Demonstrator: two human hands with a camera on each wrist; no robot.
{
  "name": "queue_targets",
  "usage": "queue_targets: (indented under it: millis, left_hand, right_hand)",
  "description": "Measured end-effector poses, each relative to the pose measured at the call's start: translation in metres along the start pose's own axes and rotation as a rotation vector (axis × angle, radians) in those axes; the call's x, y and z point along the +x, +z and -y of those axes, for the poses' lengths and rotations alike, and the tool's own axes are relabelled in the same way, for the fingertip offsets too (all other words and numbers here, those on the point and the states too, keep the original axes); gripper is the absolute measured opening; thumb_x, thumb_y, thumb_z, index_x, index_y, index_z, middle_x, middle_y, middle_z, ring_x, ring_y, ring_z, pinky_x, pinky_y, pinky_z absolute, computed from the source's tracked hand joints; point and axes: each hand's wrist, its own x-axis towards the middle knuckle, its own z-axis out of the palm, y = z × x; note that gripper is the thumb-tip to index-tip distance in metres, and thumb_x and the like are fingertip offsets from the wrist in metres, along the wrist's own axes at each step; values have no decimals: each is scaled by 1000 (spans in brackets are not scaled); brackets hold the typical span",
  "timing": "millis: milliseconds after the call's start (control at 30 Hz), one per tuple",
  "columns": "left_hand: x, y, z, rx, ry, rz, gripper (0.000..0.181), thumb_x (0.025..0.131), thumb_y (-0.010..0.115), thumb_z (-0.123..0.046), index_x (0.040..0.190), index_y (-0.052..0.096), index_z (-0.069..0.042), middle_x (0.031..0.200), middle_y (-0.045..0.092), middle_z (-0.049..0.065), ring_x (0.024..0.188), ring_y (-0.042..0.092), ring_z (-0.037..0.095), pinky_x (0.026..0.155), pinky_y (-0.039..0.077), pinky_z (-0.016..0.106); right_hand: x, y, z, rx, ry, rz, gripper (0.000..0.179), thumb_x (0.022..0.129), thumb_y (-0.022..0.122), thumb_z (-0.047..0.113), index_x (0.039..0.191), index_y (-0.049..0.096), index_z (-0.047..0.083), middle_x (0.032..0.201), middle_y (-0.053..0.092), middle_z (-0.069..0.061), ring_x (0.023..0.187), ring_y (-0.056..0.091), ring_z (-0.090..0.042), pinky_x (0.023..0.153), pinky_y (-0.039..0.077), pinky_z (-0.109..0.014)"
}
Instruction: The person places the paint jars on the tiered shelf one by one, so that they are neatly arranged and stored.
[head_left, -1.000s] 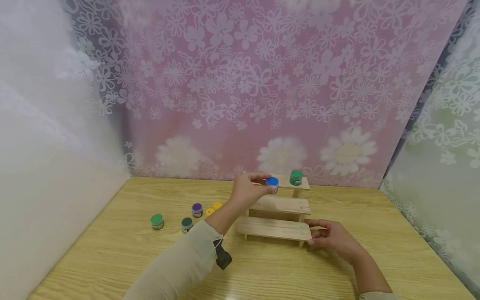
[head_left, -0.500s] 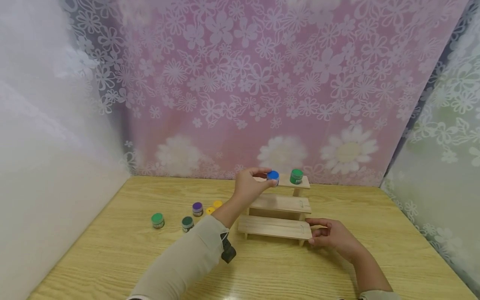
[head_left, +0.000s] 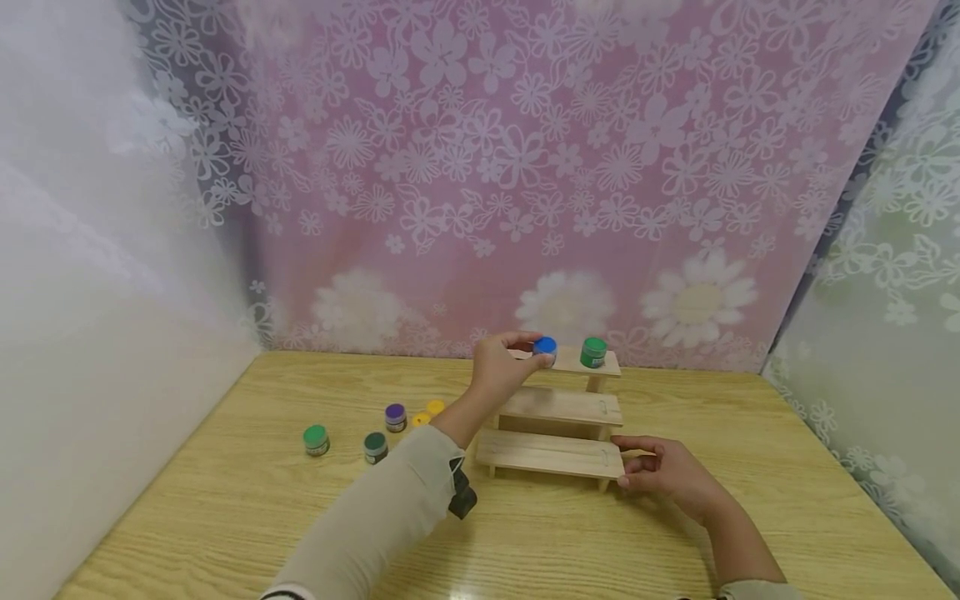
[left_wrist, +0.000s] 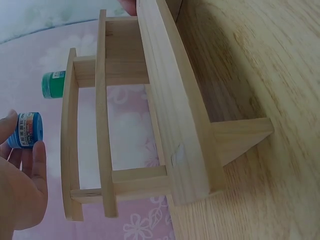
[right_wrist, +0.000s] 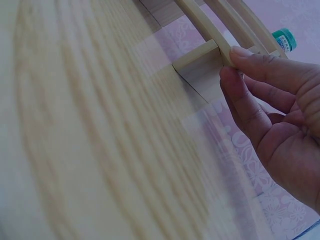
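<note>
A three-tier wooden stand (head_left: 551, 454) is on the table, with a green-lidded paint jar (head_left: 593, 352) at the right of its top tier. My left hand (head_left: 498, 367) pinches a blue-lidded paint jar (head_left: 545, 349) between thumb and fingers. In the left wrist view a gap shows between this blue jar (left_wrist: 27, 131) and the top tier, so it is held just above the board, left of the green jar. At the stand's right side, my right hand (head_left: 671, 477) grips the end of the lowest tier; the right wrist view shows thumb and fingertips (right_wrist: 240, 51) on that board end.
Left of the stand are a green-lidded jar (head_left: 317, 440), a dark green-lidded jar (head_left: 376, 447), a purple-lidded jar (head_left: 396, 417) and two yellow ones (head_left: 436, 407), partly behind my left arm. A flowered pink curtain (head_left: 480, 167) hangs behind the table (head_left: 247, 517).
My left hand has lifted the blue jar from about the front of the top tier to over it. The right hand keeps its place on the stand.
</note>
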Motion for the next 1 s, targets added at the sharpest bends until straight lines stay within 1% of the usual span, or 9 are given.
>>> queue_targets:
  millis: [133, 233, 333, 500, 700, 1000]
  left_hand:
    - [4, 1, 3, 14, -3, -8, 30, 79, 84, -19, 108, 77, -16, 97, 69, -1, 85, 67, 18, 65, 56, 26]
    - [6, 2, 5, 26, -13, -11, 30, 79, 84, -19, 108, 77, -17, 96, 69, -1, 81, 67, 15, 64, 57, 26]
    - [9, 2, 6, 36, -12, -12, 29, 79, 84, -18, 107, 77, -17, 96, 69, 0, 80, 68, 14, 64, 57, 26]
    - [11, 4, 7, 59, -7, -13, 29, 80, 83, -16, 108, 77, -14, 97, 70, 1, 83, 69, 16, 64, 57, 25]
    - [13, 7, 10, 80, -20, -4, 27, 81, 81, -15, 108, 76, -12, 98, 70, 2, 88, 69, 16, 67, 57, 24]
    - [18, 10, 14, 118, 9, -9, 27, 83, 80, -14, 110, 76, -11, 98, 71, 3, 90, 70, 16, 68, 56, 22]
  right_hand:
    - [0, 0, 0, -3, 1, 2, 76, 84, 78, 14, 144, 37, -11, 96, 64, -15, 88, 65, -21, 78, 57, -36]
    - [0, 0, 0, -6, -3, 3, 76, 84, 78, 13, 144, 38, -10, 96, 64, -15, 88, 65, -21, 78, 56, -36]
    - [0, -1, 0, -8, -6, 2, 75, 85, 78, 13, 144, 38, -10, 96, 64, -15, 88, 65, -21, 78, 56, -36]
    - [0, 0, 0, -1, -4, -1, 76, 84, 78, 14, 144, 38, -10, 96, 65, -15, 88, 65, -21, 77, 57, -36]
    - [-1, 1, 0, -3, 1, 7, 76, 85, 77, 14, 144, 37, -10, 95, 65, -15, 87, 65, -21, 77, 56, -35]
    - [0, 0, 1, 8, -1, 12, 76, 85, 77, 13, 145, 36, -11, 95, 63, -15, 87, 64, -21, 78, 57, -35]
